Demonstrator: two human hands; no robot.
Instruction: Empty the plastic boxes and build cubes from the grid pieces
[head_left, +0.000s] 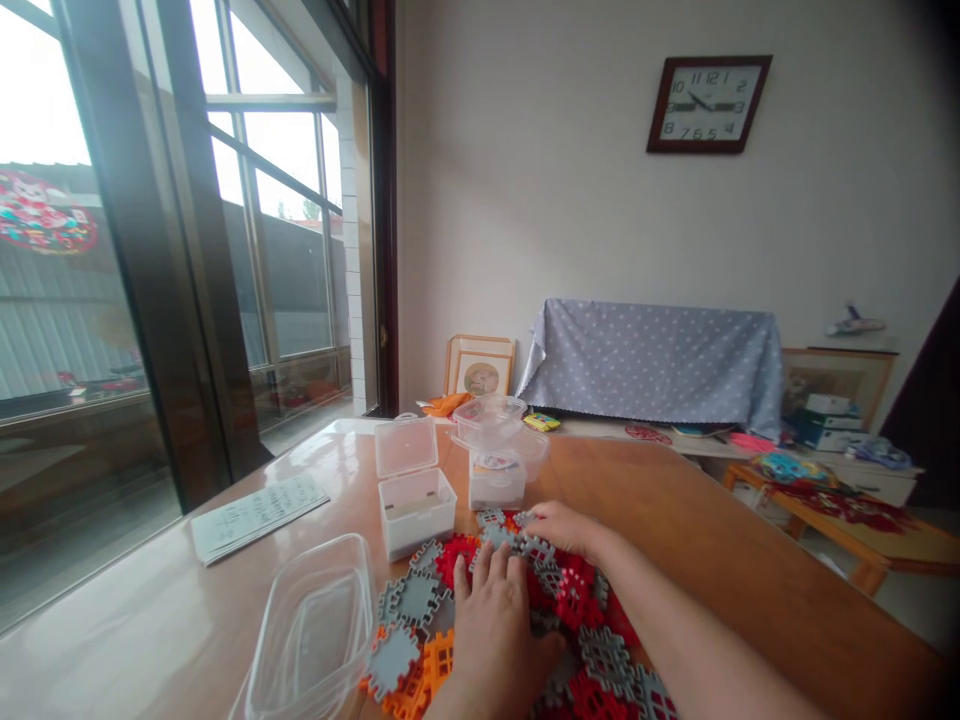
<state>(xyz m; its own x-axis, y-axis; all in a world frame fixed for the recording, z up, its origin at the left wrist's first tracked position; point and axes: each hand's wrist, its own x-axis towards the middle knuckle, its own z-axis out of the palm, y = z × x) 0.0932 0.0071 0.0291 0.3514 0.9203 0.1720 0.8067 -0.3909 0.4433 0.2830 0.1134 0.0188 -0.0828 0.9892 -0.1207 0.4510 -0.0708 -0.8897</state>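
A pile of notched plastic building tiles in grey, red and orange lies on the table before me. My left hand rests palm down on the pile, its fingers stretched and slightly apart, covering some tiles. Just beyond it, my right hand reaches in from the right with bent fingers around a grey building tile at the pile's far edge; its fingertips are partly hidden. Flat grey tiles lie left of my left hand, near an orange lattice tile. Grey lattice tiles and red ones spread out to the right.
A clear plastic tub stands at the left front. Behind the pile are an open white lidded box and stacked clear containers. Written sheets lie by the window. A dotted cloth covers something at the wall.
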